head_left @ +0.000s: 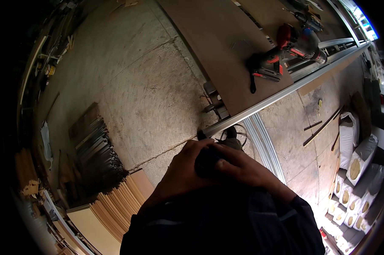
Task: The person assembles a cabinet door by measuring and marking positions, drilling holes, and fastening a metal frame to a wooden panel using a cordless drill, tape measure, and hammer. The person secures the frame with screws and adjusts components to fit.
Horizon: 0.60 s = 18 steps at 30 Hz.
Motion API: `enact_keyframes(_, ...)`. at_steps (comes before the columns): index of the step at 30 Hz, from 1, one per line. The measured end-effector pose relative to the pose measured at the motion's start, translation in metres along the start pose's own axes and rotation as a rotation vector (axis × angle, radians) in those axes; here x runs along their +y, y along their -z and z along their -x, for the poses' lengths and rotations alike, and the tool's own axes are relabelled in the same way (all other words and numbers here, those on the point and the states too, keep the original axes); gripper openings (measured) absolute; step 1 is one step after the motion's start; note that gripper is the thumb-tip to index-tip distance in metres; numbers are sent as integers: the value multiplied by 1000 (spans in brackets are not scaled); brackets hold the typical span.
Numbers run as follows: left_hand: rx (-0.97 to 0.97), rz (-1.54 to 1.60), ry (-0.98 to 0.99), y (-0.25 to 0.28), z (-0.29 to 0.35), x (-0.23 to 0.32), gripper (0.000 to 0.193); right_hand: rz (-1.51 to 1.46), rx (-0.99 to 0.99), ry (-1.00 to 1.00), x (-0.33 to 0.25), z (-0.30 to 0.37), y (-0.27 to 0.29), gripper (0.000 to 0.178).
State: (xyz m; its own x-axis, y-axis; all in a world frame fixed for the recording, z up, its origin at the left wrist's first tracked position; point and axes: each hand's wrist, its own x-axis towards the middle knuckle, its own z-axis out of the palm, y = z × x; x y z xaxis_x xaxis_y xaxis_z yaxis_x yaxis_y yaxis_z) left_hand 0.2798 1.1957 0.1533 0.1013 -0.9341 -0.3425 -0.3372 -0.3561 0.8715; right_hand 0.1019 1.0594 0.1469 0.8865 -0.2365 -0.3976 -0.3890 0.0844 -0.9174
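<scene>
Head view, dark object point(205, 162), between both hands point(180, 163) point(242, 165)

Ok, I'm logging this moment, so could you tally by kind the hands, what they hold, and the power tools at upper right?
Hands: 2 (left hand, right hand)
Dark object held between them, exact kind unclear: 1
Power tools: 3 (nearest red-and-black tool, red-and-black drill, dark drill behind)
Total: 6

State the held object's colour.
The object looks black; the head view shows it best.
</scene>
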Motion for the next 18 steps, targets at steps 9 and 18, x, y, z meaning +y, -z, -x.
enact_keyframes(9, 203, 1242, 60, -16, 29, -55, 96, -164, -35, -128, 6, -27, -6, 49)
enact_keyframes(18, -230, 916, 5, 13, 27, -81, 109, 49, -44, -25, 3, -36, -7, 35)
